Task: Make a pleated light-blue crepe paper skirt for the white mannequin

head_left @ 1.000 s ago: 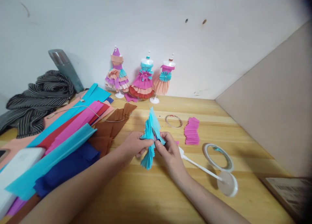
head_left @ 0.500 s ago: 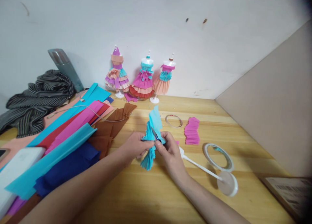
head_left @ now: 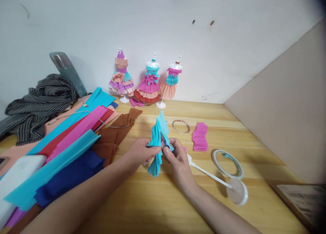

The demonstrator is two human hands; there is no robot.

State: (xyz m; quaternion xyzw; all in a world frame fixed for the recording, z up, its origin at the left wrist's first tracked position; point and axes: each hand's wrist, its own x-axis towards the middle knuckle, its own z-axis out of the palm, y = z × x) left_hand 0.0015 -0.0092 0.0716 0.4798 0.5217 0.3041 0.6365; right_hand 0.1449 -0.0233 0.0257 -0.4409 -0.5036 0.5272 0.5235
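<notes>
My left hand (head_left: 145, 151) pinches a pleated piece of turquoise crepe paper (head_left: 156, 134) at its middle, and the folds fan out above and below the fingers. My right hand (head_left: 178, 156) is closed around small dark-handled scissors (head_left: 166, 144), mostly hidden by the fingers and paper. A flatter light-blue flap (head_left: 163, 123) of the paper stands up just beyond the right fingertips. Close behind the right hand, a white mannequin stand (head_left: 209, 174) lies on its side on the wooden table (head_left: 163, 203). The part under the hand is hidden.
Three small mannequins in paper dresses (head_left: 147, 88) stand by the wall. Pleated pink paper (head_left: 200, 136), a tape roll (head_left: 240, 166) and a thin ring (head_left: 188, 125) lie right. Stacked colored crepe paper (head_left: 76, 135), a white box (head_left: 20, 179) and striped cloth (head_left: 38, 105) fill the left.
The scissor blade that showed against the light-blue flap is now out of sight behind the paper. The flap has swung narrower and tilted. Both hands stay nearly in place.
</notes>
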